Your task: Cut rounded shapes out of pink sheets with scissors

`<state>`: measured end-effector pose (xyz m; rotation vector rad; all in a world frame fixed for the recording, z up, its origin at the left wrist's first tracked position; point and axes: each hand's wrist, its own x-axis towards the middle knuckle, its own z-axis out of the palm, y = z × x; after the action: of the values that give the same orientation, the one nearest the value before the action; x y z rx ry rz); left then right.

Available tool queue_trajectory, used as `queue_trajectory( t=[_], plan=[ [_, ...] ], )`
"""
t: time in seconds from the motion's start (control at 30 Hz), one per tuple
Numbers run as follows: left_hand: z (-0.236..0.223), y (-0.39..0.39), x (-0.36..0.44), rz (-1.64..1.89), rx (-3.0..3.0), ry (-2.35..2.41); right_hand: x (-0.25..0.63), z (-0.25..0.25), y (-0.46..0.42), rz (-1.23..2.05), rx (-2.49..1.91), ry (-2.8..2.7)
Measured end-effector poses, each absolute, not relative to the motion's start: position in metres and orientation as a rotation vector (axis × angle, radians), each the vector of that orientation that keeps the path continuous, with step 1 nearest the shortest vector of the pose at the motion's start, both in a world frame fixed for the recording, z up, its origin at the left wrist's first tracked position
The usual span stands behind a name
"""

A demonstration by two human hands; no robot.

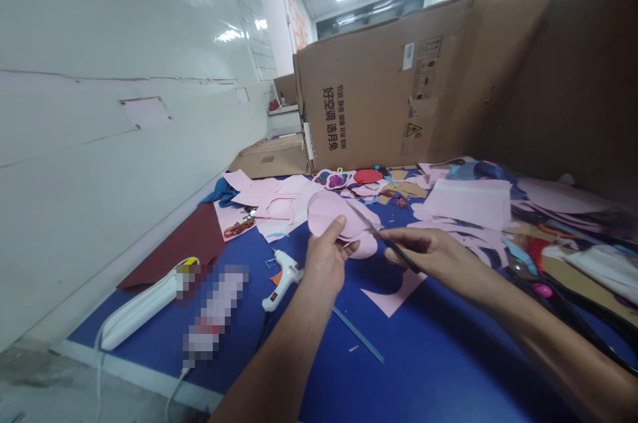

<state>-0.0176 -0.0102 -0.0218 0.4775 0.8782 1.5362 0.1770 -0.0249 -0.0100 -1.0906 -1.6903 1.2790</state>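
Note:
In my left hand [326, 253] is a rounded piece of pink paper [326, 209], pinched between thumb and fingers above the blue table. My right hand [423, 250] is closed on a pair of scissors [399, 250] with dark handles. Their blades reach up and left onto the paper's right side. A curved pink offcut [393, 300] lies on the table below the right hand. Left of my left forearm rests a white hot glue gun [284, 277]. A thin blue strip [359, 334] lies just right of that forearm.
A large cardboard box [379, 97] stands along the back. Pink sheets [466, 202] and scraps cover the far side and right. At left lie a dark red sheet [174, 247] and a white power strip [142, 313] with its cord. A white wall [100, 130] borders the left.

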Motion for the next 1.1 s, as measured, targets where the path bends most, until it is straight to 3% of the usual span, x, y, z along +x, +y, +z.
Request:
queue_trajectory(
  t=[0.57, 1.1],
  plan=[
    [-0.019, -0.012, -0.017, 1.499, 0.512, 0.893, 0.183, -0.026, -0.018, 0.811, -1.112, -1.920],
    [-0.023, -0.011, -0.018, 1.506, 0.521, 0.894, 0.183, -0.030, -0.019, 0.885, -1.073, -1.886]
  ],
)
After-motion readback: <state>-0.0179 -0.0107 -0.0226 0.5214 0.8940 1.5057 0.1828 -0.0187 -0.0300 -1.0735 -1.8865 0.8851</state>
